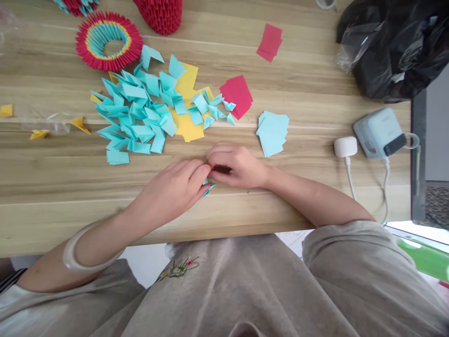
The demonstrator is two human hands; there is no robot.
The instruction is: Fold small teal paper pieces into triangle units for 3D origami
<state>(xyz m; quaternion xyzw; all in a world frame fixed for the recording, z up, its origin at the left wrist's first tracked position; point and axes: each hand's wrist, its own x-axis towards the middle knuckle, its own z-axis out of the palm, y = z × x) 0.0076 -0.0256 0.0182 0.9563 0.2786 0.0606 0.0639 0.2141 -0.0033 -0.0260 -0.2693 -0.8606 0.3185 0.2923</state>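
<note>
Turquoise paper, small and folded, at the fingertips of the left hand, near the front edge of the wooden table. Only a sliver in sight; the rest behind thumb and fingers. Visible part on a slant: lower end toward left and body, upper end away to the right. Full long axis hidden. Left fingers drawn together, apparently in a pinch on the paper, no clear gap. Right hand directly opposite, fingertips against the left ones; thumb and forefinger curled round a dark hollow, tips together. Anything between those right tips: hidden, impossible to say. Paper just below the meeting point of both hands, on the body side; left hand nearer, right hand slightly above and to the right. Beyond: heap of folded turquoise pieces upper left, flat turquoise sheets just past the right hand.
</note>
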